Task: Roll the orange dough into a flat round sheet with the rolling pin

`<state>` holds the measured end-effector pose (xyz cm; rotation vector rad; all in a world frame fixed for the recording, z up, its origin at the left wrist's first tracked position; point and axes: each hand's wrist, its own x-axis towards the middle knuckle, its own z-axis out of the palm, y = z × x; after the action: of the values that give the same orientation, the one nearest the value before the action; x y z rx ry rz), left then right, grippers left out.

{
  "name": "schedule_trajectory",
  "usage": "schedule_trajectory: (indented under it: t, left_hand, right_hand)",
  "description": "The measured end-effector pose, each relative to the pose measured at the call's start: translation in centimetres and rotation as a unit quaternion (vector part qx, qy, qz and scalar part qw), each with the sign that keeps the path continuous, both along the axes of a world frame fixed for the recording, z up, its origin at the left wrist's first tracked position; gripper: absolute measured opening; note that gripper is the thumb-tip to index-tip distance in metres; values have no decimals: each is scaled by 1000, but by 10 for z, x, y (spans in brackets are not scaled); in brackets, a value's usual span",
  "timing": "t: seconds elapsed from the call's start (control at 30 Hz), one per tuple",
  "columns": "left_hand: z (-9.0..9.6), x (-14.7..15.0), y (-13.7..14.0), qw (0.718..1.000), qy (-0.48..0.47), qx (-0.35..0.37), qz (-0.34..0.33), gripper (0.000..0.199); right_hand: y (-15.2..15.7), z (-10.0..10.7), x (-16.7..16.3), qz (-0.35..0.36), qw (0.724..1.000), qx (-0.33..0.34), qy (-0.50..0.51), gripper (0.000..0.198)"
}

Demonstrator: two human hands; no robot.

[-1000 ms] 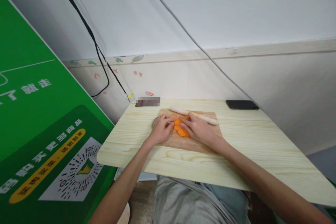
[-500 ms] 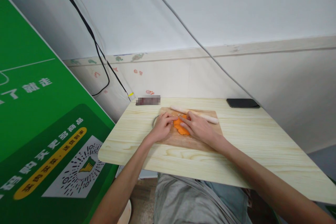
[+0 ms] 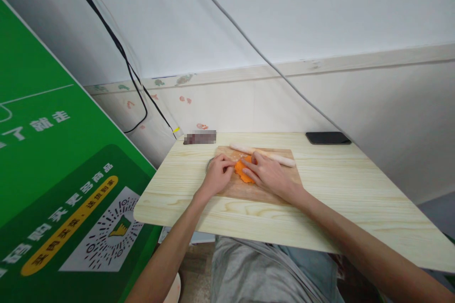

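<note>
A flattened piece of orange dough (image 3: 241,173) with a ragged edge lies on a wooden cutting board (image 3: 245,194). My left hand (image 3: 219,173) has its thumb and forefinger pinched together at the dough's left edge. From the right, my right hand (image 3: 268,173) bends its fingers over the dough, the fingertips gripping its upper right part and hiding some of it. Behind the hands, a pale rolling pin (image 3: 286,160) rests slantwise along the board's far side. A round metal rim (image 3: 207,164) shows partly behind my left hand.
The light wood table (image 3: 348,199) stands against a wall. A black phone (image 3: 327,138) lies at its back right and a blurred dark item (image 3: 199,137) at its back left. A green printed panel (image 3: 42,170) rises on the left; cables (image 3: 117,45) hang by the wall.
My left fingertips have drawn back slightly to the left and closed nearer together. My right hand stays on the dough with its fingers shifted a little. The camera view has moved slightly.
</note>
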<state>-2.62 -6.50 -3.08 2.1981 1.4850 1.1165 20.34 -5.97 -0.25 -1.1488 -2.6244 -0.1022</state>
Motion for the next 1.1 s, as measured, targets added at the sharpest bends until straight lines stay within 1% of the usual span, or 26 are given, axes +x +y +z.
schedule_trajectory:
  t: [0.23,0.33,0.5,0.57,0.7,0.9,1.1]
  left_hand:
    - [-2,-2,2,999,-6,-4,-43,34]
    - [-2,-1,1,999,-5,-7,-50,37]
    - [-1,0,-1,999,-48,-23,3,40]
    - [-1,1,-2,1000,-27,-12,9,41]
    - [-4,2,-1,999,40,8,-10,43]
    - [-8,-1,1,998,55,3,-33,47]
    - [-7,-1,-6,993,105,7,-60,59]
  right_hand:
    - [-1,2,-2,1,1000,-12,3,47]
    - [-1,2,-1,-1,1000,-9,8,48]
    - [0,-1,0,2,999,-14,30,48]
    - [0,0,0,-1,999,-20,30,48]
    - [-2,3,-1,1,999,-23,31,48]
    - [0,1,0,8,999,-17,29,46]
    - [1,0,-1,9,999,-18,28,50]
